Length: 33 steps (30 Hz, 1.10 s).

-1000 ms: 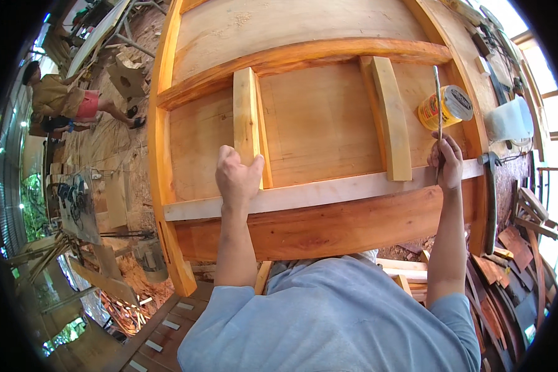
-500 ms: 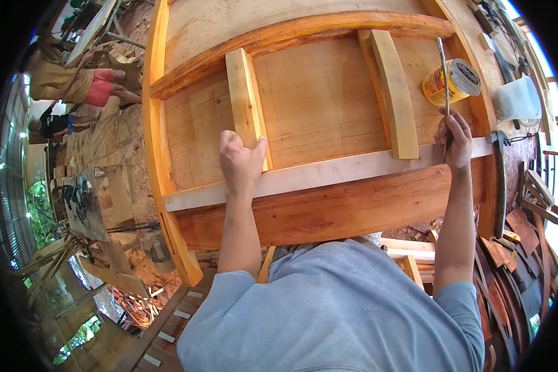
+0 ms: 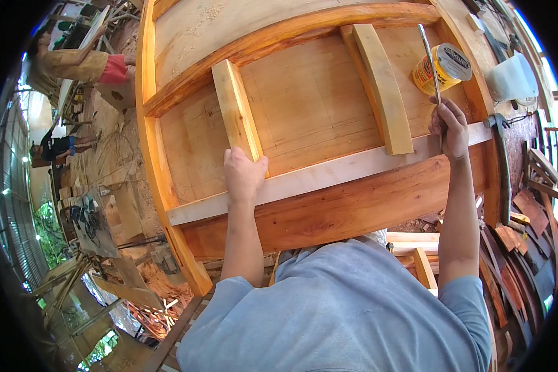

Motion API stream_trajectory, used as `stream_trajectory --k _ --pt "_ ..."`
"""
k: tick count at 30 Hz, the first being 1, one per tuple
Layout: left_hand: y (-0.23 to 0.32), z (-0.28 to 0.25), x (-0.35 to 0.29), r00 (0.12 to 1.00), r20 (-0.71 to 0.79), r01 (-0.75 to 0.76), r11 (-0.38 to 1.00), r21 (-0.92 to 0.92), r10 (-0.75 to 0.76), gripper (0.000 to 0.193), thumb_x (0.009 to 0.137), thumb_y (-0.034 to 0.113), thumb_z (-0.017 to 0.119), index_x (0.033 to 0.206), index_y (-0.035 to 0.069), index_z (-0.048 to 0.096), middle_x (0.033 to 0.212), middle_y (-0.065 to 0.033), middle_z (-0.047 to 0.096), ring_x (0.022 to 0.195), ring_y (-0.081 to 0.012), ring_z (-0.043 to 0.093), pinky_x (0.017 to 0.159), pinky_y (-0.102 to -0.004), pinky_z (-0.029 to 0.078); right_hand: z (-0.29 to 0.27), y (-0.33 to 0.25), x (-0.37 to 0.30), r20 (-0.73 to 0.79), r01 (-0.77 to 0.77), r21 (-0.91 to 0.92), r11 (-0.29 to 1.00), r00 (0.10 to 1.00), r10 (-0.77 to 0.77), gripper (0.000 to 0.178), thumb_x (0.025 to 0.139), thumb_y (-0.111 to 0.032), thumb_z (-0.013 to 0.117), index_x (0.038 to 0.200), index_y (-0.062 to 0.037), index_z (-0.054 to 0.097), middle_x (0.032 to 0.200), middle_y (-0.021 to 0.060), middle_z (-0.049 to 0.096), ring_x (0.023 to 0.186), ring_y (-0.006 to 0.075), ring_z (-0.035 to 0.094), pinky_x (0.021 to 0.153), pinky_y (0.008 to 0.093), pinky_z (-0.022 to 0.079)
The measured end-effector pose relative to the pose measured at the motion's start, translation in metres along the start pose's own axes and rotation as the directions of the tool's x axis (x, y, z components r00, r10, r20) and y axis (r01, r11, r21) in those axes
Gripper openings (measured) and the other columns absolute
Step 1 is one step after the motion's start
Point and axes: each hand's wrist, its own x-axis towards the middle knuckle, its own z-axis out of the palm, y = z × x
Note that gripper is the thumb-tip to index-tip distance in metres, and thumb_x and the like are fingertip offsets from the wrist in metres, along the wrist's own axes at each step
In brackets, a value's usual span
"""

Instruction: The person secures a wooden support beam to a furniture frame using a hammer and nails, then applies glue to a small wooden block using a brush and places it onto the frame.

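Observation:
My left hand (image 3: 245, 175) is closed around the near end of a short wooden crosspiece (image 3: 234, 102), where it meets a pale batten (image 3: 322, 177). In my right hand (image 3: 451, 129) is a thin, slender stick (image 3: 429, 62), pinched near its lower end and pointing away from me. Just beyond that hand, a yellow can (image 3: 441, 69) with a grey lid lies tilted inside the varnished wooden frame (image 3: 291, 30). A second crosspiece (image 3: 384, 93) lies between my hands, its near end over the batten.
A metal clamp (image 3: 501, 142) grips the frame's right side, near a whitish plastic bucket (image 3: 511, 80). Wood offcuts (image 3: 521, 260) are piled at the lower right. Two people stand at the left, one in red shorts (image 3: 113, 68). Sawdust and scraps cover the ground there.
My view has shifted slightly. My left hand has come down from a raised thumb pose to wrap the crosspiece's near end. The right hand keeps the stick, now tilted a little more leftward.

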Motion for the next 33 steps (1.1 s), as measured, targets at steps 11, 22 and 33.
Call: stream_trajectory --k 11,22,33 --pt "-0.006 0.005 0.004 0.996 -0.051 -0.072 0.993 -0.096 0.067 0.035 0.071 0.012 0.076 0.090 -0.011 0.057 0.099 -0.0272 0.060 0.096 -0.0448 0.060 0.087 -0.0488 0.052 0.002 0.001 -0.001 -0.029 0.020 0.059 0.998 0.999 -0.018 0.031 0.103 -0.018 0.056 0.123 0.0053 0.060 0.074 -0.0002 0.055 0.058 0.0074 0.049 0.056 0.0237 0.041" --pt "0.000 0.008 0.064 0.969 -0.197 -0.162 0.985 -0.052 0.149 0.045 0.072 0.022 0.080 0.096 -0.010 0.061 0.108 -0.0271 0.063 0.104 -0.0437 0.061 0.093 -0.0484 0.051 -0.001 -0.001 -0.002 -0.010 0.064 -0.005 0.998 0.998 -0.064 0.027 0.102 -0.019 0.057 0.117 0.0024 0.064 0.073 -0.0001 0.057 0.058 0.0066 0.052 0.055 0.0209 0.043" --pt "0.059 -0.013 0.189 0.979 -0.199 0.034 0.999 -0.041 -0.041 0.045 0.074 0.025 0.077 0.106 -0.004 0.067 0.112 -0.0272 0.070 0.106 -0.0394 0.069 0.094 -0.0454 0.056 0.016 0.009 -0.004 -0.080 0.089 -0.229 0.969 0.991 -0.110 0.021 0.098 -0.018 0.065 0.108 0.0015 0.067 0.075 0.0010 0.061 0.059 0.0067 0.053 0.053 0.0227 0.042"
